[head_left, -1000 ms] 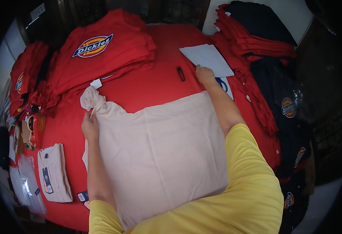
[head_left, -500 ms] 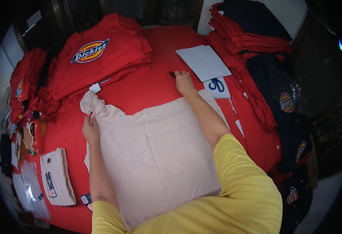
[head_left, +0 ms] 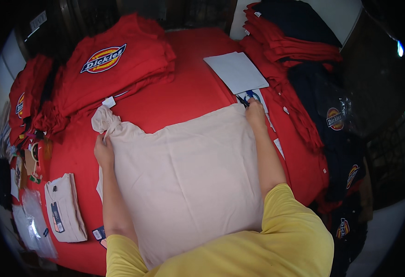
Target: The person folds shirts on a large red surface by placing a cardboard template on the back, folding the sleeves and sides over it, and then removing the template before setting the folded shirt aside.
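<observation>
A beige cloth garment point(head_left: 188, 171) lies spread before me, its far left end bunched into a knot-like roll point(head_left: 104, 119). My left hand point(head_left: 104, 151) is closed on the garment's edge just below that roll. Over at the garment's far right corner, my right hand point(head_left: 256, 113) is closed around a small black tool point(head_left: 242, 100), mostly hidden by the fingers. Right beside this tool lie blue-handled scissors point(head_left: 252, 95) on a white card, partly covered by the hand. White paper sheets point(head_left: 236, 71) lie just beyond.
Red printed shirts point(head_left: 119, 64) are stacked at the far left. Folded red and navy garments point(head_left: 299, 32) pile up at the far right, with navy ones point(head_left: 329, 97) down the right side. A folded beige garment point(head_left: 65, 207) and clear plastic bags point(head_left: 38, 226) lie at left.
My right hand has moved right and nearer, from the red cloth to beside the scissors, with the black tool still in it. My left hand stays at the bunched end.
</observation>
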`<state>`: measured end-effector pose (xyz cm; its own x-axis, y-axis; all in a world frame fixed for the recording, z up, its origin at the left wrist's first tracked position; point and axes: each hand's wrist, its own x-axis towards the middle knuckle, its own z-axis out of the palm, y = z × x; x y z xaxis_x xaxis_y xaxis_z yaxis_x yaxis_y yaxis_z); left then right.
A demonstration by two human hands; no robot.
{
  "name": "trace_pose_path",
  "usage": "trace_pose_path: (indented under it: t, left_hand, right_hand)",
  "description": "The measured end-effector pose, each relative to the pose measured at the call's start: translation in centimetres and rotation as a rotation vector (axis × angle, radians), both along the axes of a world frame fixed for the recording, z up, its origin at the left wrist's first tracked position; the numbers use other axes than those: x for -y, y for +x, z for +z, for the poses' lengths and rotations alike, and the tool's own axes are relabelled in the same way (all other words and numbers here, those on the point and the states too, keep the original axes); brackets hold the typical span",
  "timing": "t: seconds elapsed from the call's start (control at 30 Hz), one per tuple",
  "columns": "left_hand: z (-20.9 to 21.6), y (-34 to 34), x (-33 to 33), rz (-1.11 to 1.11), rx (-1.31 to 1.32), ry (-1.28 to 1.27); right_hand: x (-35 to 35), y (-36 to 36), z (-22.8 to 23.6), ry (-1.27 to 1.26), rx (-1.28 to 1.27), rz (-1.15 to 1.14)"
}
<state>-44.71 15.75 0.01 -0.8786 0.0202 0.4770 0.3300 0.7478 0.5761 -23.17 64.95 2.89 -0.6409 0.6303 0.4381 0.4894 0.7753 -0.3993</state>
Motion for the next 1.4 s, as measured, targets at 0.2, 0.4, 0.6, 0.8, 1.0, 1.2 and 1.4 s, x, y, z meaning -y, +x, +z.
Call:
trace_pose_path:
  t: [0.2, 0.4, 0.6, 0.8, 1.0, 1.2, 1.4]
  left_hand:
    - [-0.3, -0.1, 0.0, 0.004, 0.008, 0.009]
    - [-0.2, -0.3, -1.4, -0.002, 0.027, 0.018]
    - [0.1, -0.7, 3.0, 0.018, 0.095, 0.211]
    - [2.6, 6.7, -0.3, -0.048, -0.003, -0.180]
    - [-0.3, 8.7, 2.1, -0.032, -0.076, -0.193]
    - [3.7, 17.2, 9.0, 0.153, 0.039, -0.152]
    - [1.8, 26.3, 15.8, 0.187, 0.186, -0.270]
  right_hand:
    - [-0.7, -2.8, -0.8, 0.121, 0.016, -0.009]
    - [-3.3, -6.8, 0.8, 0.316, -0.119, -0.015]
    - [-2.3, -12.5, -1.0, 0.250, 0.285, 0.164]
    - [-4.7, -9.2, 1.4, 0.167, 0.280, 0.168]
    - [2.8, -7.0, 10.7, 0.356, 0.066, 0.160]
    - [11.5, 1.5, 19.0, -0.178, -0.418, 0.736]
    - [14.7, 5.0, 17.9, -0.643, -0.291, 1.106]
